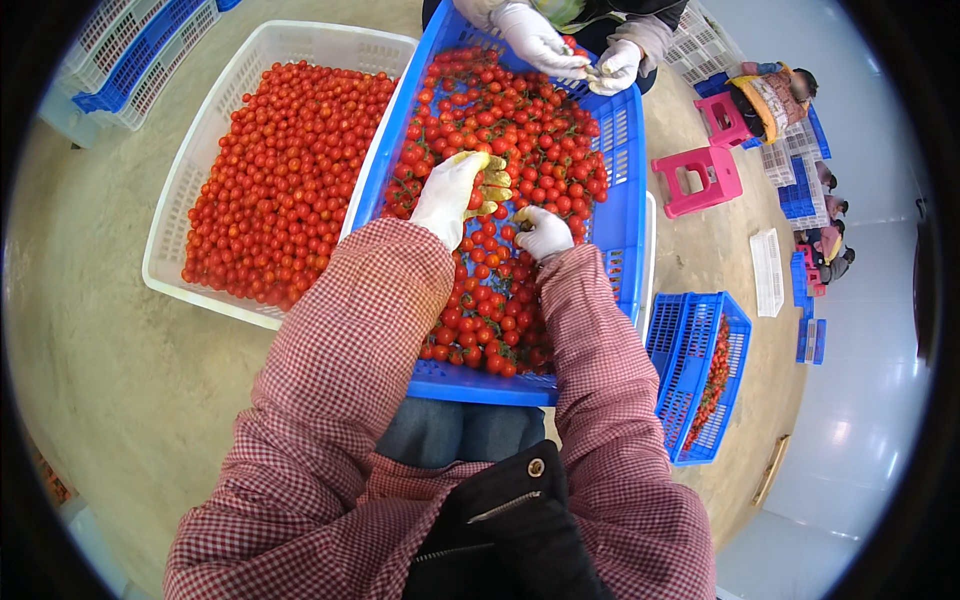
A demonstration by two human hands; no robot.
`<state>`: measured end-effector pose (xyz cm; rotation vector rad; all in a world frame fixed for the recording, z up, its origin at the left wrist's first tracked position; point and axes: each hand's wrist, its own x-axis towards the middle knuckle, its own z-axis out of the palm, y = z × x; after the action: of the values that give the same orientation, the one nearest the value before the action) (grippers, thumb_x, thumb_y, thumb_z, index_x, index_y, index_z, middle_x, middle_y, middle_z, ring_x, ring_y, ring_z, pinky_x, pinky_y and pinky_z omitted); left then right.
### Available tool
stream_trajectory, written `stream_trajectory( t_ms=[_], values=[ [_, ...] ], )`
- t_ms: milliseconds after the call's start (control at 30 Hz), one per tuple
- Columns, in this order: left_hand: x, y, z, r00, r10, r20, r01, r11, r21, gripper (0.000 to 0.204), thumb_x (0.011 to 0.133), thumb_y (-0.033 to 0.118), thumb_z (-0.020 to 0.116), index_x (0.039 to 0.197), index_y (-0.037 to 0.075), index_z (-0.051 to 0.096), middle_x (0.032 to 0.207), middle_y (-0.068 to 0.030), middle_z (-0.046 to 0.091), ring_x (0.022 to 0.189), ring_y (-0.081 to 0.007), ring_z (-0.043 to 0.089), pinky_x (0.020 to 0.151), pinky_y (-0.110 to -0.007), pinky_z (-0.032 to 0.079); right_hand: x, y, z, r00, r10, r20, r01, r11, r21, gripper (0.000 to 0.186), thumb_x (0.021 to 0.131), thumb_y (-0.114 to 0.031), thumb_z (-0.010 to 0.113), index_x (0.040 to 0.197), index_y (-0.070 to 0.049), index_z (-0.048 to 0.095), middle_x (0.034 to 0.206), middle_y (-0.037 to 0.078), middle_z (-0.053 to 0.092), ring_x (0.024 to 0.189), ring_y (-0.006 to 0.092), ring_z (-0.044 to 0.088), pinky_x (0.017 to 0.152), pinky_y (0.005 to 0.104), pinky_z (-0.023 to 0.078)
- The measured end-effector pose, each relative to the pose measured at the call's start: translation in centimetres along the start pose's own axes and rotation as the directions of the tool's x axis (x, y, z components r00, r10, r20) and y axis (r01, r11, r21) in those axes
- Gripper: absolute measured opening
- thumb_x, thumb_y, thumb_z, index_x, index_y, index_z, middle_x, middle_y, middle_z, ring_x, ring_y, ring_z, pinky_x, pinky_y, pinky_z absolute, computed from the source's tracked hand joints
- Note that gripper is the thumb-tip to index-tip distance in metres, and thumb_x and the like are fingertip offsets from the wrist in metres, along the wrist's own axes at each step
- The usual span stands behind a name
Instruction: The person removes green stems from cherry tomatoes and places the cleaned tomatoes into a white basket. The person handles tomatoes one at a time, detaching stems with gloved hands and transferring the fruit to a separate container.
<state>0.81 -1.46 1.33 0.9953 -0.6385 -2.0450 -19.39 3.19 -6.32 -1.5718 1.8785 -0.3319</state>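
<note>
A blue slatted crate full of red cherry tomatoes, several with green stems, is in front of me. Over its middle is my left hand in a white glove with yellow-stained fingertips, its fingers curled round a cherry tomato. Just right of it and a little nearer, my right hand, also gloved, has its fingers pinched close above the tomatoes; what lies between them is hidden. At the crate's far edge, a co-worker's two gloved hands come together near a tomato.
To the left, a white crate holds many loose tomatoes. Pink stools and blue crates, one with tomatoes inside, stand at right. A flat white crate lies beyond. Crates are stacked at far left; other people sit at far right.
</note>
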Motion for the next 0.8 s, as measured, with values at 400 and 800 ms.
stream_trajectory(
  t_ms=[400,800],
  values=[
    [0.1,-0.6,0.2,0.972,-0.043,0.231,0.030,0.998,0.058,0.020,0.088,0.020,0.047,0.098,0.005,0.057,0.091,-0.0069,0.063,0.078,-0.0164,0.062,0.062,-0.026,0.048,-5.3,-4.7,-5.7,0.970,-0.141,-0.199,0.186,-0.098,0.978,0.057,0.073,-0.014,0.064,0.122,0.003,0.042,0.117,0.013,0.052,0.099,0.0204,0.055,0.082,0.0348,0.048],
    [-1.7,-0.6,1.3,0.886,-0.167,0.433,0.091,0.978,0.190,0.029,0.081,0.011,0.059,0.108,0.001,0.052,0.095,-0.0097,0.062,0.079,-0.0162,0.062,0.053,-0.021,0.043,-5.0,-4.3,-4.9,0.936,-0.262,-0.236,0.229,-0.056,0.972,0.047,0.069,-0.003,0.062,0.112,0.001,0.047,0.115,0.015,0.053,0.102,0.0249,0.055,0.087,0.0364,0.047]
  ],
)
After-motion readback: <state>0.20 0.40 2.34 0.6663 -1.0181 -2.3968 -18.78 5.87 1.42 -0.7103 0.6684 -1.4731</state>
